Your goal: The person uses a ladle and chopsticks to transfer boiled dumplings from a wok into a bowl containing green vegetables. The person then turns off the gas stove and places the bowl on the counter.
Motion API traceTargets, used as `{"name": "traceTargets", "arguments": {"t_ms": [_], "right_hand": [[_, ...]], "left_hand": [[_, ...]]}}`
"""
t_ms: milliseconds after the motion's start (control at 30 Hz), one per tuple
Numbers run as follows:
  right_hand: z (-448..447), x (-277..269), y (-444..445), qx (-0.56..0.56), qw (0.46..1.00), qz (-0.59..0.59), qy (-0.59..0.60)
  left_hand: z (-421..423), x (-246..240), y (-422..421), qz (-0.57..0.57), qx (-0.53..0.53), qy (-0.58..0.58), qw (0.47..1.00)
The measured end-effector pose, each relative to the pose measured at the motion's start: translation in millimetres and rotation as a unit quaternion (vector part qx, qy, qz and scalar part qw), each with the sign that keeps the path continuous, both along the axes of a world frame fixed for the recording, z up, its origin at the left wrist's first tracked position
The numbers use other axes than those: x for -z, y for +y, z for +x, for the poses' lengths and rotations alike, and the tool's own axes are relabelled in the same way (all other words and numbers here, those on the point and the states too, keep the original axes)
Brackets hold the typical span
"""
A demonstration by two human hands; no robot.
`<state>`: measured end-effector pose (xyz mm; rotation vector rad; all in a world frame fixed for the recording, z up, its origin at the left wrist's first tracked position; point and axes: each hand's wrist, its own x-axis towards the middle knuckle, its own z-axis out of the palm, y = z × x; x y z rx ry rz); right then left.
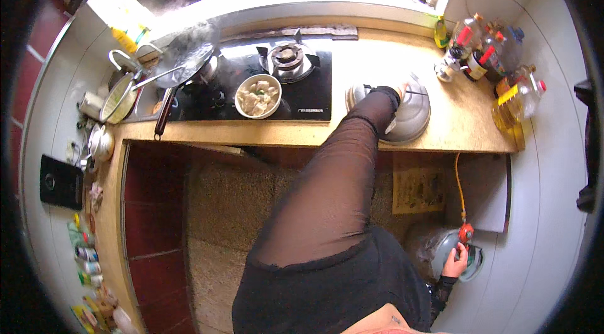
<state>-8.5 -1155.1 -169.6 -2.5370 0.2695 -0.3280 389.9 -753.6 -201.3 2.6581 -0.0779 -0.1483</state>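
Note:
My left arm, in a sheer black sleeve, reaches over the counter. My left hand, mostly hidden by its cuff, is over the metal lid; its grip is not visible. Low at the right, my right hand has its fingers at the valve just below the red gas regulator on a grey gas cylinder. Whether they grip it is unclear. A white bowl of dumplings stands on the black gas hob. Steam rises from a wok, with a long-handled utensil across it.
An orange hose runs down to the regulator. Oil and sauce bottles crowd the counter's right end. At the left are a sink, a strainer or basket and a lidded pot. The wooden counter edge crosses before me.

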Motion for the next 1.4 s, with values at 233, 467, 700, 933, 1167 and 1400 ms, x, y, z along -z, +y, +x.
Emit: {"name": "traceTargets", "arguments": {"t_ms": [233, 467, 700, 933, 1167, 1400], "right_hand": [[63.3, -12.7, -39.8, -0.035, 0.997, 0.048, -0.046], [123.8, 0.5, -23.5, -0.075, 0.984, 0.158, -0.024], [160.3, 18.4, 46.0, -0.137, 0.983, 0.114, -0.046], [160.1, 26.3, 172.5, -0.089, 0.980, 0.169, -0.057], [130.6, 4.8, 260.0, 0.007, 0.990, 0.125, -0.068], [106.8, 5.9, 252.6, 0.057, 0.990, 0.117, -0.056]], "left_hand": [[-6.7, -38.5, -36.5, -0.011, -0.023, -0.028, 0.999], [-58.0, -209.8, 69.5, 0.091, -0.050, -0.132, 0.986], [-163.0, -276.5, 343.2, 0.103, -0.157, -0.227, 0.956], [-224.5, -264.6, 604.3, 0.253, -0.369, -0.095, 0.889], [-220.0, -219.4, 702.2, 0.257, -0.417, -0.065, 0.870], [-180.1, -180.2, 733.8, 0.240, -0.389, -0.039, 0.888]]}}
